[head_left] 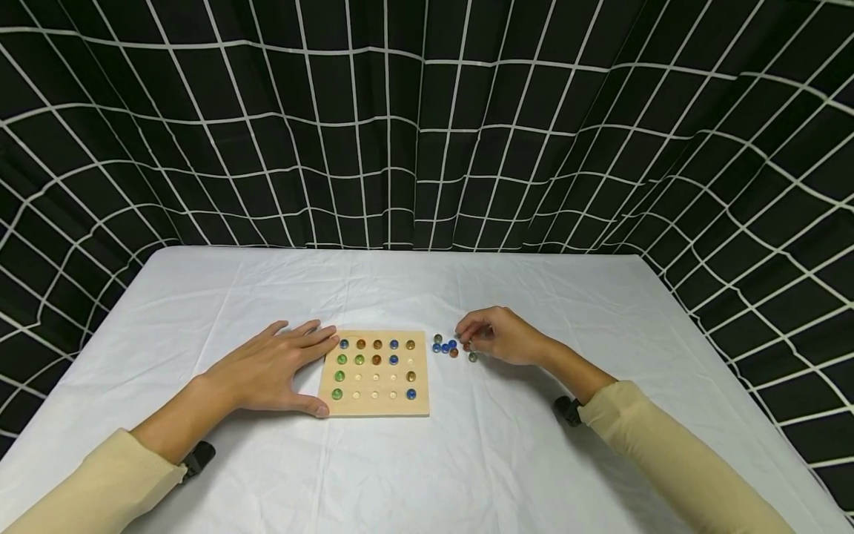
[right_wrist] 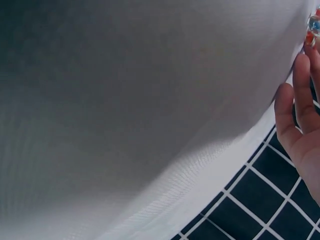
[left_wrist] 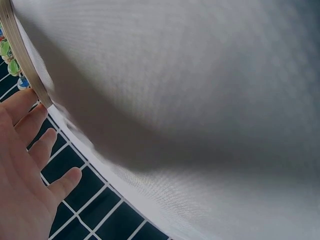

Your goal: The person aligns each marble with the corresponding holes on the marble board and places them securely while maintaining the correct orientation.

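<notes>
A light wooden board (head_left: 385,410) with rows of shallow hollows lies on the table, several hollows holding glass marbles. My left hand (head_left: 273,371) steadies its left side with spread, mostly straight fingers. The thumb touches the near left corner and the index finger the far left one. Right of the board sits a loose group of blue, reddish and greenish marbles (head_left: 445,347). There my right hand (head_left: 503,335) pinches a reddish marble (head_left: 467,346) between thumb and fingertips. In the right wrist view, marbles (right_wrist: 314,25) show at the fingertips, partly cut off.
A white cloth (head_left: 534,460) with folds covers the table. Behind it and at the sides hang black curtains (head_left: 373,148) with a white grid. A greenish marble (head_left: 472,357) lies just below the right hand's fingers.
</notes>
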Motion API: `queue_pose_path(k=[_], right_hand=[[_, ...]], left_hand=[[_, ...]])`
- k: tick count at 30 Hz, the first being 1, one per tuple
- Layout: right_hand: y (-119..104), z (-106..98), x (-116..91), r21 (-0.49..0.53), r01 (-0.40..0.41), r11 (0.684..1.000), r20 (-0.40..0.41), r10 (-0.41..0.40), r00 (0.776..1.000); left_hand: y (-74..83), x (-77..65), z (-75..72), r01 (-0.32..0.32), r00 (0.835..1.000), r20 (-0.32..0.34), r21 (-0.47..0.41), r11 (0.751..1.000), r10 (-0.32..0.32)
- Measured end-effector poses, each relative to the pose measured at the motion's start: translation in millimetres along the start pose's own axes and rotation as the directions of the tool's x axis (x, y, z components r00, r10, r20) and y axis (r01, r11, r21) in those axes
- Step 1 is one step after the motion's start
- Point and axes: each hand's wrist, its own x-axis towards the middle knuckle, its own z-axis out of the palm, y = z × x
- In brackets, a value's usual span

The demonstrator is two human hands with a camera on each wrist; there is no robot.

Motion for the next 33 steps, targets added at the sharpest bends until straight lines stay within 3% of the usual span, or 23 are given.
queue_pose_path(k=[15,33], right_hand=[[-2.3,2.3,1.2,-0.015,-0.001,1.000,-0.014,0.001,1.000],[-20.7,11.7,10.0,-0.035,0.048,0.998,-0.100,-0.051,0.994]], left_hand=[[-1.2,0.1,1.1,-0.006,1.000,-0.005,0.005,1.000,0.006],[-1.0,0.4,1.0,-0.003,1.000,0.003,0.000,1.000,0.003]])
